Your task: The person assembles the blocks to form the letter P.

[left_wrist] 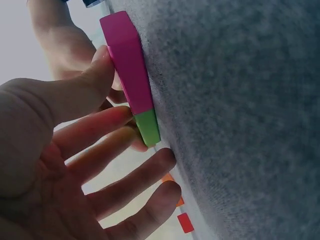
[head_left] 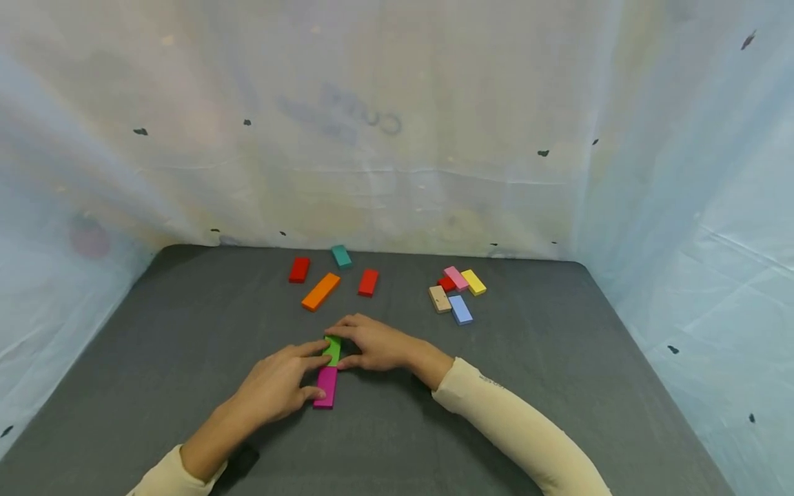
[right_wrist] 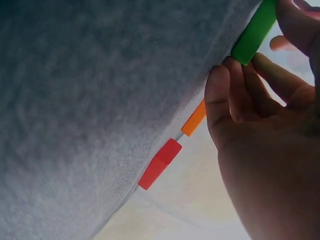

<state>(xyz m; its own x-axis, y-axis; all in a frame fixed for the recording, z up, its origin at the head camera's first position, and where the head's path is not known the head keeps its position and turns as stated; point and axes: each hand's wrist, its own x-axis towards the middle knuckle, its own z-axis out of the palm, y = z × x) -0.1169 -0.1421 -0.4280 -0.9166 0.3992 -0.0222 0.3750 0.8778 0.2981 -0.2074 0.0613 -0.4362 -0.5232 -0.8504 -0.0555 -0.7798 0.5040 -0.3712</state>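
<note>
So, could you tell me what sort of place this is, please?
Probably a makeshift recording booth: a grey felt tabletop enclosed by pale sheeting, with only coloured blocks laid out, like the orange block; both hands work at the green block.

Two blocks (head_left: pixel 329 368) end to end

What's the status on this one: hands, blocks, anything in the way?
Left hand touching magenta block. Right hand pinching green block, end to end with magenta. Orange block and others lie farther back, apart.

Grey table (head_left: pixel 558 386), coloured blocks (head_left: pixel 320 291).
</note>
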